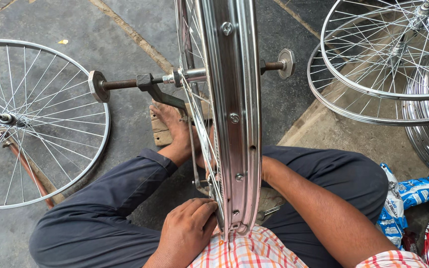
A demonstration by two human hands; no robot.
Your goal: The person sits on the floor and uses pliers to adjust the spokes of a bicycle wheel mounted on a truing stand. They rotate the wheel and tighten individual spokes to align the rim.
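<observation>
A shiny steel bicycle wheel rim stands upright on edge between my knees, seen from above. Its hub axle runs across, with a hex nut at each end. My left hand rests against the rim's left side near my lap, fingers curled at the spokes; whether it pinches anything I cannot tell. My right forearm reaches behind the rim, and that hand is hidden by it. My bare foot lies on a wooden block under the wheel.
A spoked wheel lies flat on the concrete floor at the left. Stacked spoked wheels lean at the upper right. Blue and white plastic packets sit by my right knee.
</observation>
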